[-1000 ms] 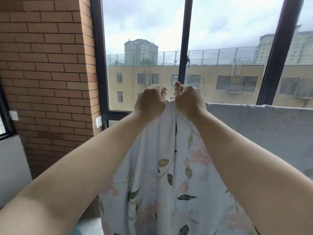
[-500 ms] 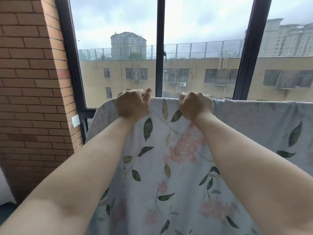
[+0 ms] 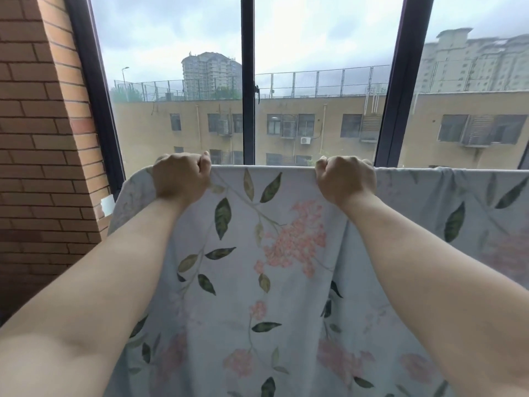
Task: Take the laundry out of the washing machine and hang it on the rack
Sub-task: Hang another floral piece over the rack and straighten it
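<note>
A pale grey-blue sheet (image 3: 257, 282) printed with green leaves and pink flowers hangs in front of me, its top edge stretched level across the view. My left hand (image 3: 180, 176) grips that edge near the sheet's left end. Farther right, my right hand (image 3: 345, 179) is clenched on the same edge. Between the two fists the cloth is taut and flat. The rack's bar is hidden under the cloth. The washing machine is out of sight.
A tall window with dark frames (image 3: 248, 81) stands right behind the sheet. A brick wall (image 3: 43, 138) closes off the left side, close to the sheet's left end. The sheet continues to the right edge of the view (image 3: 472, 210).
My hands, side by side a second ago with the cloth bunched, have slid apart along the top edge. The sheet has spread out flat and wide.
</note>
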`<state>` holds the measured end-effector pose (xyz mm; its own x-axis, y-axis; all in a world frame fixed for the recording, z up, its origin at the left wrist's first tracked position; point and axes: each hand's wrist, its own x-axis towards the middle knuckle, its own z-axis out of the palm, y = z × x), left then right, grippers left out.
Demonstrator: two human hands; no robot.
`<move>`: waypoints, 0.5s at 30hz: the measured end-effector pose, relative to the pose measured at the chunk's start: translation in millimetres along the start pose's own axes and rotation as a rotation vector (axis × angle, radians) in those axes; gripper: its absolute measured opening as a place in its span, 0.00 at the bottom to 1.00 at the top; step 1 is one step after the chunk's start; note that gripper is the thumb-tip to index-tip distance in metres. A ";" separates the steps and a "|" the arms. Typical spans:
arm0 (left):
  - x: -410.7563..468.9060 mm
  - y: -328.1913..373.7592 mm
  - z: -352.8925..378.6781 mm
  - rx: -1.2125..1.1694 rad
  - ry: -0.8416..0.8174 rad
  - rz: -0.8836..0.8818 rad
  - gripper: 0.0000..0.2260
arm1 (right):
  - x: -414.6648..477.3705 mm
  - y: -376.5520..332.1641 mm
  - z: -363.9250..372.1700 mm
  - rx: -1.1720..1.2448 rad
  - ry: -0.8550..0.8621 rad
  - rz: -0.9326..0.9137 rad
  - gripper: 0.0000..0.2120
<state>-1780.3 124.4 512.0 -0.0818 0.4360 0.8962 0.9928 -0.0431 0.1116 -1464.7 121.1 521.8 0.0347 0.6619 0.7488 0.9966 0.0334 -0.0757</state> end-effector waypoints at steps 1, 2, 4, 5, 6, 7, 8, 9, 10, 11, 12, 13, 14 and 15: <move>0.4 -0.4 0.3 0.017 0.002 0.006 0.23 | -1.0 8.0 0.2 -0.020 0.015 0.005 0.28; 1.5 0.6 0.8 0.028 -0.005 0.012 0.24 | -1.8 19.2 -0.3 -0.034 0.025 0.009 0.28; 3.7 0.6 0.4 0.049 -0.043 0.009 0.26 | -2.2 39.9 -0.8 -0.032 0.032 0.016 0.28; 4.8 1.9 0.9 0.062 -0.058 -0.001 0.26 | -2.3 49.7 -1.5 -0.028 0.032 0.022 0.28; 5.3 1.8 0.9 0.073 -0.064 -0.013 0.26 | -2.2 54.7 -0.9 -0.024 0.028 0.027 0.28; 5.9 5.7 0.5 0.088 -0.067 -0.017 0.27 | -1.6 58.9 -0.4 -0.020 0.031 0.031 0.28; 5.0 13.3 0.3 0.109 -0.068 0.000 0.27 | -2.0 61.8 -0.4 -0.016 0.032 0.035 0.28; 3.2 25.5 0.4 0.125 -0.072 0.036 0.28 | -2.4 61.9 0.0 -0.011 0.037 0.039 0.27; 0.9 43.7 0.8 0.126 -0.079 0.083 0.30 | -3.5 61.0 -0.3 -0.007 0.041 0.038 0.27; -2.2 67.2 1.2 0.108 -0.093 0.131 0.31 | -5.3 57.8 0.0 -0.003 0.047 0.028 0.27; -4.7 95.0 2.6 0.076 -0.101 0.179 0.31 | -6.4 54.0 0.0 0.003 0.051 0.017 0.27; -7.6 126.5 4.8 0.050 -0.110 0.222 0.29 | -6.9 50.1 0.3 0.012 0.053 0.008 0.27; -11.6 159.8 5.7 0.026 -0.127 0.244 0.28 | -7.5 47.8 -0.6 0.018 0.048 -0.002 0.28; -15.0 189.4 5.5 0.006 -0.150 0.247 0.27 | -7.5 46.3 -1.0 0.021 0.041 -0.013 0.28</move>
<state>-1590.6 114.6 517.3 0.1762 0.5412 0.8222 0.9815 -0.1600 -0.1050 -1418.7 116.9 513.3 0.0251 0.6298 0.7764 0.9952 0.0576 -0.0789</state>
